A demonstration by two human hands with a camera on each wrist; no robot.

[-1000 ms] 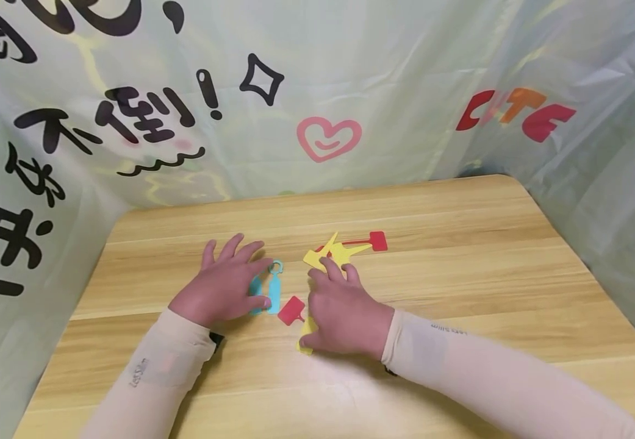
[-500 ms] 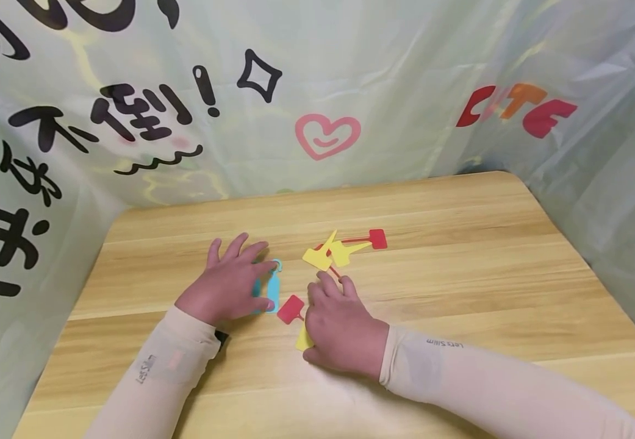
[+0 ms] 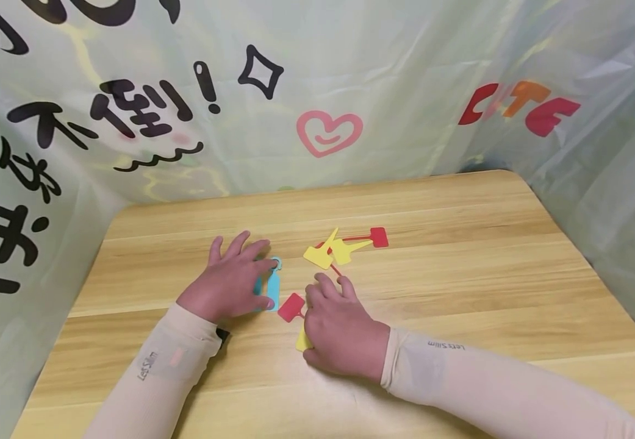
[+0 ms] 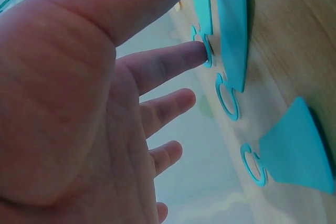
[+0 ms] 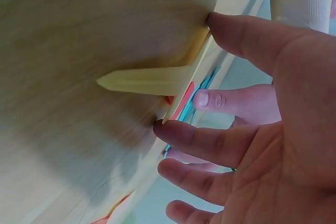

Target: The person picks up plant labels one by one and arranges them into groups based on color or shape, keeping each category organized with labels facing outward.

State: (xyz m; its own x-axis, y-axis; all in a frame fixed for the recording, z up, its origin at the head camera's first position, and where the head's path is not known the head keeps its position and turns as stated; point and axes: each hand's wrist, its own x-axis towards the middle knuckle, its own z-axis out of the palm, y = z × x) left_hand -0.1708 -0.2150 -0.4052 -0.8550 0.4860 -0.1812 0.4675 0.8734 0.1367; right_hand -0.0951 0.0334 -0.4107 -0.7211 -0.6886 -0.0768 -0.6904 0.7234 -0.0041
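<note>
My left hand (image 3: 229,280) lies spread over several flat blue hanging tags. Its thumb and index finger reach the two ends of one blue tag (image 3: 273,292); the index fingertip meets a tag's ring in the left wrist view. A wider blue tag (image 4: 296,148) lies below the fingers there, seen only in that view. My right hand (image 3: 344,329) pinches a yellow T-shaped plant label (image 5: 149,80) by its edges between thumb and index finger, the other fingers extended. In the head view most of that label is covered by the hand. Just left of it lies a red label (image 3: 291,307).
Two yellow labels, one (image 3: 318,257) beside the other (image 3: 342,251), lie over red stems beyond my right hand. A red label head (image 3: 379,237) sticks out on their right. The wooden table (image 3: 487,262) meets a printed cloth (image 3: 405,91) at its back.
My right hand has drawn slightly back from the yellow pair, uncovering a red stem, and covers more of its own yellow label. The left hand has shifted slightly right over the blue tags.
</note>
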